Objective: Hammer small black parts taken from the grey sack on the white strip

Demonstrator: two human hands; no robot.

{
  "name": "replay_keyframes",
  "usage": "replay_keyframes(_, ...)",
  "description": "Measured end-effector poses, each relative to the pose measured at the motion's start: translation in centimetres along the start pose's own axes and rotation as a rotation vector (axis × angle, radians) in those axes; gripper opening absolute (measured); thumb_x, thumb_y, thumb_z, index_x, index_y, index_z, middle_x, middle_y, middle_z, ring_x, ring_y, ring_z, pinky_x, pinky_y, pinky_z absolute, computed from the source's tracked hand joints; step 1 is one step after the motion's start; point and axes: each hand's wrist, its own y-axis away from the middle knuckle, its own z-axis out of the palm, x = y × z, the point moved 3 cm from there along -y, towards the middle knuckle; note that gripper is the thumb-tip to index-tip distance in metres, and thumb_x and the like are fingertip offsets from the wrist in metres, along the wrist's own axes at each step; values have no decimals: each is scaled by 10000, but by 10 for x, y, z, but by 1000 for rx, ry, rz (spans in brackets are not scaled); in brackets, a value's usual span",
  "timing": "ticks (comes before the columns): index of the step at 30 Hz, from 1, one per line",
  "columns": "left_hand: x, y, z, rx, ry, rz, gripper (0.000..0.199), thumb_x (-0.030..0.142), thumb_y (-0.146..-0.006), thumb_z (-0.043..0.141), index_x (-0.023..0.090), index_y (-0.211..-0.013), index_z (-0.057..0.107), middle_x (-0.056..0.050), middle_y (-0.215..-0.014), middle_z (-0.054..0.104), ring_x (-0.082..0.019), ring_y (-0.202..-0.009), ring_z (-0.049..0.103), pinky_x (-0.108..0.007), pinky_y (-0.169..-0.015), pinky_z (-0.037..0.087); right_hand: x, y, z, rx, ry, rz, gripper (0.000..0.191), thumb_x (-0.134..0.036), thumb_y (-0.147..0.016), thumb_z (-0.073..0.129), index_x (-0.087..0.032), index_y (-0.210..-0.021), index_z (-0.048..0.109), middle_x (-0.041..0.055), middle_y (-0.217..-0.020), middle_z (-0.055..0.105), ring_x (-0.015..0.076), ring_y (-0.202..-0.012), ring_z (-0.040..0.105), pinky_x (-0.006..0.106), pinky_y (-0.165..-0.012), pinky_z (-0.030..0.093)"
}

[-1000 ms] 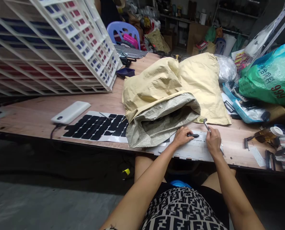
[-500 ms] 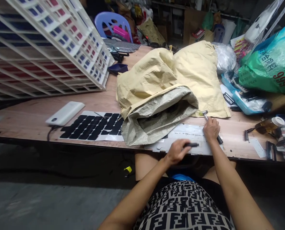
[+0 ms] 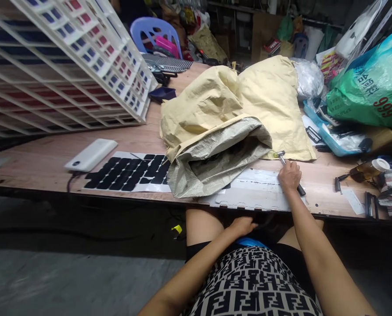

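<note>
My right hand [image 3: 289, 176] is wrapped around a small hammer [image 3: 282, 158], its metal head toward the sacks and its black handle end showing below my palm. It rests over a pale flat board [image 3: 255, 188] at the table's front edge. Below that edge, over my lap, my left hand [image 3: 243, 226] is closed with its fingertips in shadow. Whatever it holds, if anything, cannot be made out against the dark. Just left of the board, an open yellow sack [image 3: 202, 103] with a grey lining slumps toward me, its mouth dark inside.
Black pieces [image 3: 116, 173] lie in rows on a white sheet at the left, near a white power bank [image 3: 91, 156] with a cable. A white plastic crate [image 3: 116, 66] stands beyond. To the right are a green bag [image 3: 363, 87], a blue basket [image 3: 337, 140] and an amber bottle [image 3: 363, 172].
My left hand has drawn down from above the board to below the table edge. The small black piece it held is no longer visible. My right hand keeps the hammer in place.
</note>
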Motion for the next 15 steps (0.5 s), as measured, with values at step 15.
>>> replay_keyframes(15, -40, -26, -225, 1018, 46, -469, 325, 312, -925, 522, 122, -1123, 695, -197, -1091, 713, -340, -1038, 657, -424, -871, 493, -1, 0, -2, -14, 2, -1, 342, -210, -950, 414, -169, -1251, 570, 137, -1068, 557, 267, -991, 469, 356, -764, 330)
